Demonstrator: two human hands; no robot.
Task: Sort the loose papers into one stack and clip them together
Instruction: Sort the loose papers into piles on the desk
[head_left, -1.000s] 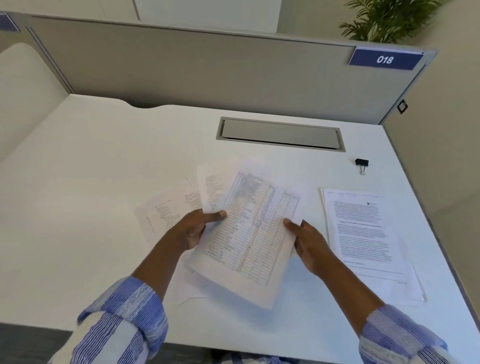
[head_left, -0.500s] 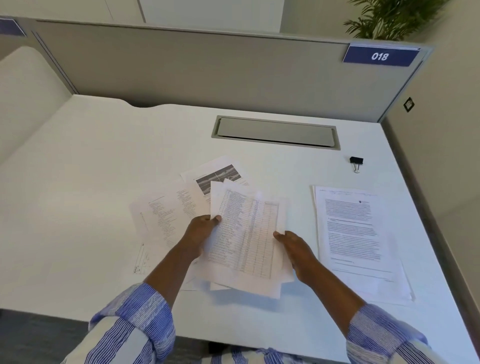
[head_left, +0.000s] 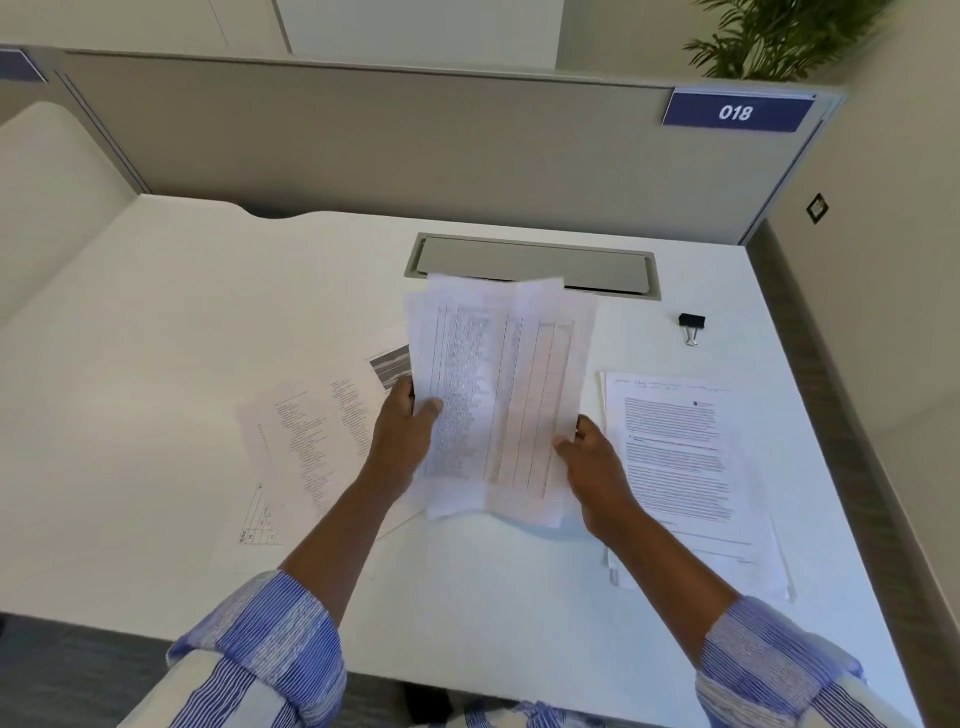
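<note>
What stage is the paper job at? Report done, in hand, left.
Done: part gathered. In hand: left hand and right hand hold a table-printed bundle. Left: sheets on the desk at left, the text pile at right, and the unused binder clip.

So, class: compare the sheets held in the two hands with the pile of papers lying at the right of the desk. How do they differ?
The held sheets are raised off the desk, tilted and bowed; the right-hand pile lies flat. The held sheets show a ruled table of columns; the pile's top page shows paragraphs of text. The left hand and right hand grip the held sheets; nothing touches the pile. Both are white printed paper, unclipped.
</note>
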